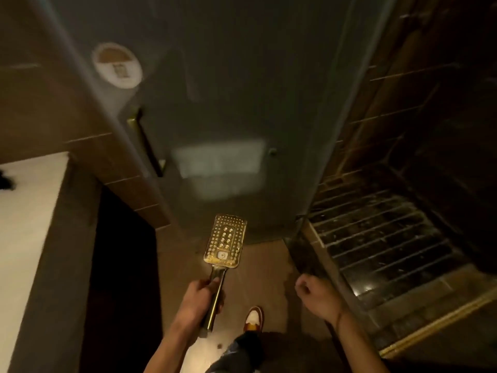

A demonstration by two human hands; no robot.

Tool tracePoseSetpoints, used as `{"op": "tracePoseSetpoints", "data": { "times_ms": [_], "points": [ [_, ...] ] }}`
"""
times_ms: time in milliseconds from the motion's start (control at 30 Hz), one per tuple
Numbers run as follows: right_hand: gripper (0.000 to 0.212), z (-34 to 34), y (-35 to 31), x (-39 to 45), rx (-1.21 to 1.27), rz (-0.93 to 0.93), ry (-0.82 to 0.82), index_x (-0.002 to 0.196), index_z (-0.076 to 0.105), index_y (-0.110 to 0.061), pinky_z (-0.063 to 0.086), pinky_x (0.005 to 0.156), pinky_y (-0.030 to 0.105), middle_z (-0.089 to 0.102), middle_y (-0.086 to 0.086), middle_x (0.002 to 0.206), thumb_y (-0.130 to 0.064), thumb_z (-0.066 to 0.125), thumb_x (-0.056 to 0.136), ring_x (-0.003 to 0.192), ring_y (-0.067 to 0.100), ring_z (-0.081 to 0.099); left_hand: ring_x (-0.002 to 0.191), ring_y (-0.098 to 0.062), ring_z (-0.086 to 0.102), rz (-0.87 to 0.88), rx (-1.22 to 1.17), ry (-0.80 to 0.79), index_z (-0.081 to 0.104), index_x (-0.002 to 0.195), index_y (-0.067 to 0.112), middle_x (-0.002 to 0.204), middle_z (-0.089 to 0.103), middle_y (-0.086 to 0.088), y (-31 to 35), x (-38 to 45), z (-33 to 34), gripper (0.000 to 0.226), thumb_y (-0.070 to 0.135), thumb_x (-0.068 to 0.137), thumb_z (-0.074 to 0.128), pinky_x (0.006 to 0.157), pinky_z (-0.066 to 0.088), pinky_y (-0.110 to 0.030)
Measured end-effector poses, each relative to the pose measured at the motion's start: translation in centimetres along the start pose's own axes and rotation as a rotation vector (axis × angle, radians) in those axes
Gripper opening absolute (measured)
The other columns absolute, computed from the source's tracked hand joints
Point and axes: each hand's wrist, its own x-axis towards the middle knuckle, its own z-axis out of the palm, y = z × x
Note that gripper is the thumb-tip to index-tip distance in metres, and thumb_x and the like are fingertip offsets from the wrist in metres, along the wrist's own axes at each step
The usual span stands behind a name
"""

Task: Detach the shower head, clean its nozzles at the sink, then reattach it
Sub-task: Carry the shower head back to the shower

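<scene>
1. Frosted glass door (228, 103) filled the upper view; round sticker (117, 65) at its upper left, gold handle (139, 135) below that.
2. Grooved shower floor (382, 238) lay to the right.
3. Shower head (225, 241) (gold, rectangular, nozzle face up) was held over the tiled floor (258, 273).
4. Left hand (200, 297) grasped its handle.
5. Right hand (313, 292) hung free, fingers loosely curled, holding nothing.
6. One shoe (253, 319) showed below.

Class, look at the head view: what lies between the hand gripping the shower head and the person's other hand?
In the head view, only bare brown floor lies between the left hand, gripping the shower head, and the right hand. A shoe sits just below that stretch.
</scene>
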Motion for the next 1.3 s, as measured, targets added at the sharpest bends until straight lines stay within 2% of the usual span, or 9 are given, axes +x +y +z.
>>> {"op": "tracePoseSetpoints", "data": {
  "times_ms": [200,300,467,633,700,867,967,1200,1300],
  "points": [
    [0.013,-9.4,1.4,2.7,-0.012,0.116,0.248,0.1,0.065,-0.034,0.053,0.081,0.031,0.07,-0.007,0.097,-0.035,0.054,0.093,0.093,0.014,0.067,0.052,-0.02,0.056,0.096,0.18,-0.17,0.063,0.096,0.003,0.064,0.063,-0.012,7.3,7.0,9.1,0.024,0.019,0.101,0.046,0.05,0.046,-0.031],
    [0.019,-13.3,4.4,4.5,0.032,0.235,0.297,0.098,0.066,-0.029,0.052,0.078,0.03,0.07,-0.006,0.096,-0.04,0.052,0.092,0.092,0.015,0.067,0.051,-0.021,0.057,0.117,0.215,-0.265,0.064,0.094,0.005,0.061,0.063,-0.01,10.9,10.0,14.5,0.021,0.017,0.1,0.047,0.05,0.045,-0.029],
    [0.019,-19.9,9.7,6.2,0.07,0.345,0.187,0.109,0.064,-0.03,0.051,0.088,0.03,0.067,0.001,0.118,-0.035,0.053,0.095,0.108,0.019,0.064,0.043,-0.016,0.052,0.095,0.283,-0.399,0.06,0.096,-0.002,0.058,0.056,-0.009,16.8,12.7,24.0,0.019,0.014,0.099,0.051,0.042,0.044,-0.026],
    [0.004,-24.9,17.0,9.3,0.189,0.471,0.222,0.096,0.057,-0.04,0.054,0.087,0.028,0.064,-0.004,0.111,-0.037,0.059,0.093,0.099,0.011,0.063,0.043,-0.017,0.052,0.087,0.341,-0.501,0.061,0.096,0.001,0.052,0.057,-0.006,21.2,16.3,34.6,0.015,0.015,0.097,0.054,0.041,0.042,-0.025],
    [0.019,-27.3,20.3,10.9,0.205,0.479,0.3,0.113,0.06,-0.031,0.053,0.081,0.022,0.065,-0.003,0.112,-0.036,0.059,0.095,0.095,0.009,0.062,0.041,-0.016,0.05,0.105,0.363,-0.514,0.062,0.094,0.003,0.051,0.056,-0.005,22.6,18.0,39.2,0.015,0.016,0.097,0.054,0.042,0.039,-0.023],
    [0.026,-35.2,27.2,14.0,0.218,0.488,0.506,0.108,0.062,-0.027,0.053,0.08,0.028,0.065,-0.004,0.104,-0.048,0.052,0.096,0.089,0.009,0.061,0.045,-0.017,0.054,0.186,0.426,-0.501,0.064,0.089,0.005,0.057,0.061,-0.007,26.7,20.3,50.1,0.018,0.018,0.097,0.055,0.047,0.042,-0.026],
    [0.03,-39.5,30.3,15.2,0.109,0.495,0.568,0.115,0.058,-0.031,0.048,0.092,0.032,0.058,-0.005,0.117,-0.051,0.044,0.098,0.102,0.01,0.056,0.045,-0.017,0.053,0.205,0.437,-0.506,0.062,0.085,0.002,0.061,0.058,-0.009,29.8,20.8,55.4,0.021,0.019,0.096,0.055,0.047,0.042,-0.026],
    [0.055,-49.4,35.0,17.3,-0.028,0.537,0.458,0.142,0.041,-0.032,0.033,0.113,0.043,0.038,-0.004,0.151,-0.062,0.034,0.096,0.139,0.017,0.035,0.034,-0.013,0.048,0.212,0.376,-0.471,0.058,0.087,0.0,0.056,0.055,-0.01,35.6,22.4,64.4,0.015,0.01,0.097,0.051,0.035,0.039,-0.02],
    [0.101,-53.7,36.5,18.8,-0.042,0.512,0.46,0.15,0.028,-0.034,0.021,0.117,0.049,0.024,-0.006,0.16,-0.086,-0.006,0.071,0.147,0.018,0.021,0.037,-0.014,0.05,0.213,0.354,-0.47,0.059,0.092,0.002,0.055,0.057,-0.009,38.0,23.8,67.8,0.014,0.013,0.097,0.052,0.036,0.04,-0.021]
  ]
}}
